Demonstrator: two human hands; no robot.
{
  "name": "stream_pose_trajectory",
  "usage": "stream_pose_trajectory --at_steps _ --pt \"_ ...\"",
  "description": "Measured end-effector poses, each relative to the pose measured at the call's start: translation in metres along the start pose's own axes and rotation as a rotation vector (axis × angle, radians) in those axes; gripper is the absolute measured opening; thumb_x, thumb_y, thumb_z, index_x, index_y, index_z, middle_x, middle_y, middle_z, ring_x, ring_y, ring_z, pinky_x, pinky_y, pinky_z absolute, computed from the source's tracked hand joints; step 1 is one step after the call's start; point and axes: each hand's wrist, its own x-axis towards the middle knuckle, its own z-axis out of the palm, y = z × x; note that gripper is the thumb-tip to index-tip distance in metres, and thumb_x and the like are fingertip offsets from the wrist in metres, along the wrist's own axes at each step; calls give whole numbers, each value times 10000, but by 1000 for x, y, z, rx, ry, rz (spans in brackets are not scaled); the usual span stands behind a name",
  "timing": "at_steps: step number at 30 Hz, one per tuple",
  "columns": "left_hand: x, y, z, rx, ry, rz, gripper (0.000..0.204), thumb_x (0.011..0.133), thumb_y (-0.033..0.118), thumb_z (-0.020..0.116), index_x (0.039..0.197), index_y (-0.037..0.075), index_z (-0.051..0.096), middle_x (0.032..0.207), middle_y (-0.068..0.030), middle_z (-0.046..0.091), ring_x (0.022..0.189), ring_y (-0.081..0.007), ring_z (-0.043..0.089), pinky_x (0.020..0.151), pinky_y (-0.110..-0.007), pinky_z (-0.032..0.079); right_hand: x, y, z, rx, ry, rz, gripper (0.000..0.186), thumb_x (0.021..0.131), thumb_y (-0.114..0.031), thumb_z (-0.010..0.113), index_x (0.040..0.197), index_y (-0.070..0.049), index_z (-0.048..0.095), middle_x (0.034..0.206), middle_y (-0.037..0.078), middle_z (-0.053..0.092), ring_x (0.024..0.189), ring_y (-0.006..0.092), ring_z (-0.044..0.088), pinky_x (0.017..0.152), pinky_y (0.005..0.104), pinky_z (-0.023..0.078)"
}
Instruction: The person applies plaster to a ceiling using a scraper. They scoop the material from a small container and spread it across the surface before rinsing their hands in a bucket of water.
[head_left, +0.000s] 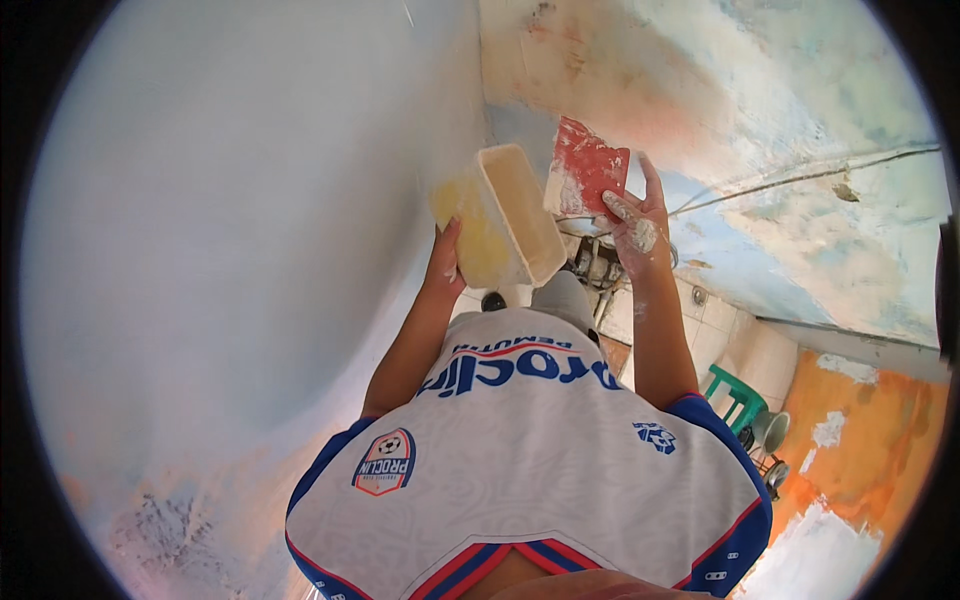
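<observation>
Because the pale trough's yellowish side wall (pixel 478 222) blocks the view, you cannot see most fingers of your left hand (pixel 446 258); its thumb presses that wall near the bottom corner, clasping the trough, its open top turned right. Whether the beige inside is bare or thinly coated is hard to tell. Your right hand (pixel 640 232), smeared white, pinches the lower right corner of a red scraper (pixel 592 172): thumb on the face, one finger raised beyond the right edge, others hidden. The scraper's lower left corner sits just beside the trough's rim; contact is unclear. Below, clutter (pixel 600 266) is partly covered and indistinct, and your shirt (pixel 530 430) cuts off a green stool (pixel 738 400).
</observation>
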Motion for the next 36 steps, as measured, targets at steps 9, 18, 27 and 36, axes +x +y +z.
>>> stream_pose_trajectory --at_steps 9,18,27,36 --pt "-28 -13 -18 3 152 63 550 965 384 585 1412 116 409 1311 -82 569 1189 -249 572 1007 -423 485 67 -10 24 292 -323 132 423 902 -7 606 1313 -25 509 1233 134 613 1089 273 631 858 444 566" --pt "-23 -13 -16 -9 149 67 604 951 321 622 1434 124 317 1354 -93 503 1241 -258 520 986 -437 493 200 38 67 -1321 131 -664 253 875 -207 658 1088 -72 635 925 146 701 834 354 668 700 450 512" --pt "-19 -16 -23 -33 195 35 624 945 328 633 1442 125 315 1361 -98 496 1252 -258 510 1008 -437 474 156 36 29 -788 391 -772 263 856 -259 720 905 -11 647 724 149 696 585 305 652 557 354 495" --pt "-22 -17 -32 -7 193 -36 622 948 333 625 1445 128 312 1388 -97 470 1272 -258 488 1017 -452 463 206 35 67 -1023 437 -974 305 858 -297 723 875 -4 642 688 149 657 588 309 627 556 370 470"
